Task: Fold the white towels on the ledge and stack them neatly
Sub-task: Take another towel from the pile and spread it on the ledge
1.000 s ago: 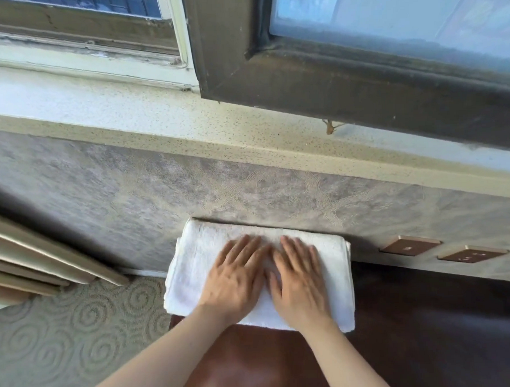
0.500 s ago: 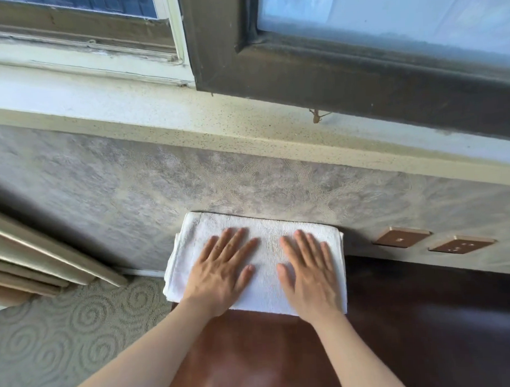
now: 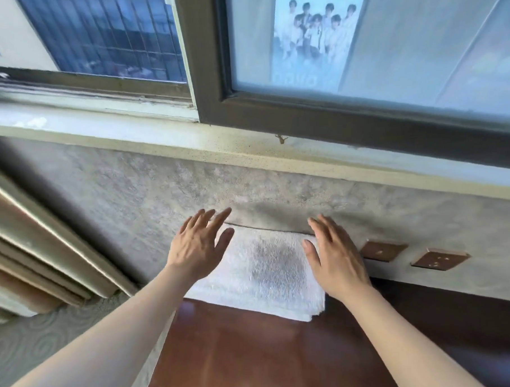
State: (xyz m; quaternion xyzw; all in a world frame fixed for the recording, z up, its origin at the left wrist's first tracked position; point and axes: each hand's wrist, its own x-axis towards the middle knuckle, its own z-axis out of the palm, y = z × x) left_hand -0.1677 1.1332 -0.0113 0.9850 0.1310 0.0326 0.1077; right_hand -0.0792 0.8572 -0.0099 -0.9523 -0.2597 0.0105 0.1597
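Folded towel (image 3: 269,274) lies at the far edge of the tabletop (image 3: 255,354), back fold against the wall (image 3: 131,198), its left end overhanging the tabletop's left edge above the carpet (image 3: 50,342). Left hand (image 3: 196,248) sits over the towel's 9 o'clock end, right hand (image 3: 335,260) over its 3 o'clock end; fingers on both are straight and spread, gripping nothing. Whether the palms touch the cloth or hover just above, cannot tell. Risk, as judged: the overhanging left end could sag or drag the towel off toward the carpet if nudged; a sideways brush from either hand could skew the layers, visible as stacked edges at the 5 o'clock corner, and spoil a neat stack. Tabletop is glossy brown wood, probably slick under terry. Two brown sockets (image 3: 411,255) sit on the wall at 3 o'clock. Speckled ledge (image 3: 158,145) and window (image 3: 358,42) at 12 o'clock; curtain (image 3: 30,232) at 9 o'clock.
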